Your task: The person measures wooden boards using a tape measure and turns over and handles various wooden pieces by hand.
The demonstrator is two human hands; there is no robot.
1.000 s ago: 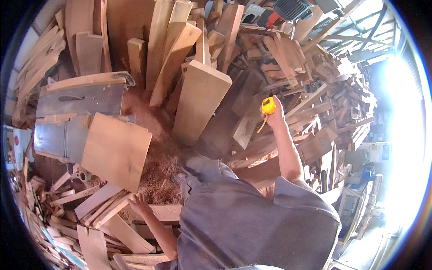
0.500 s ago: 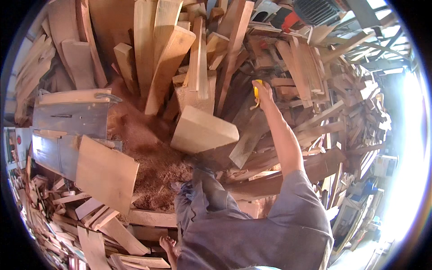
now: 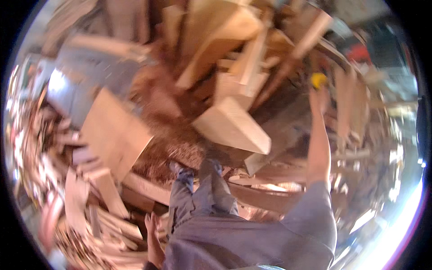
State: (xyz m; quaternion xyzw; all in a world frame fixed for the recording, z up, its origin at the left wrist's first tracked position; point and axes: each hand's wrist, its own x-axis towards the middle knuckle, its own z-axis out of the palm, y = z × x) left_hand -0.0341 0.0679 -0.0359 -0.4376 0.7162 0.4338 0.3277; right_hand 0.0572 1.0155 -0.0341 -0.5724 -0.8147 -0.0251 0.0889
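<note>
My right arm is stretched far out to the right, and my right hand (image 3: 318, 96) is closed around a small rounded yellow tape measure (image 3: 319, 81), partly smeared by motion. Below it and to the left, a thick pale wood block (image 3: 234, 126) rests tilted among the boards. My left hand (image 3: 153, 222) hangs low beside my left leg. Its fingers look loosely apart and hold nothing, close to several stacked wood offcuts (image 3: 119, 225).
A square plywood piece (image 3: 114, 132) leans against a grey metal machine table (image 3: 92, 81) at left. Upright boards (image 3: 216, 42) crowd the far side. Reddish sawdust (image 3: 173, 150) covers the ground by my feet. Scrap wood (image 3: 355, 157) piles up at right.
The view has swung, and the scene is now blurred. My right hand, still around the tape measure, appears farther right. My left hand shows more fully beside my leg.
</note>
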